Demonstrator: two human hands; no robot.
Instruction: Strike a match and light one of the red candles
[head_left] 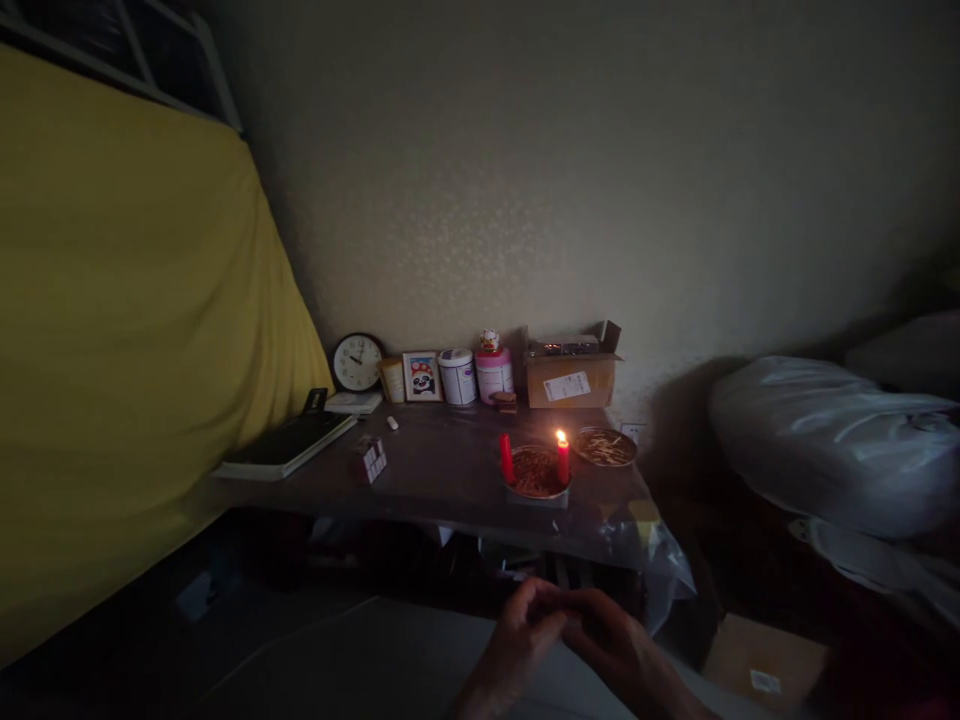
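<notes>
My left hand [523, 632] and my right hand [613, 635] meet in front of the table's near edge, fingertips pressed together. Both are closed; whatever may be between the fingers is too dark and small to make out. Beyond them on the table, a shallow round dish [537, 488] holds reddish-brown grains or bits. Two red candles stand upright in it: the left candle [507, 459] shows no flame, while the right candle [563, 466] is burning. A second round dish [606, 448], with pale thin pieces on a dark bed, lies behind to the right.
Along the wall stand a clock [358, 362], a panda picture [422, 378], two canisters and an open cardboard box [571, 380]. A puzzle cube [369, 461] and a dark flat case [289, 446] lie to the left. A yellow curtain [135, 300] hangs there; white bags [832, 440] are right.
</notes>
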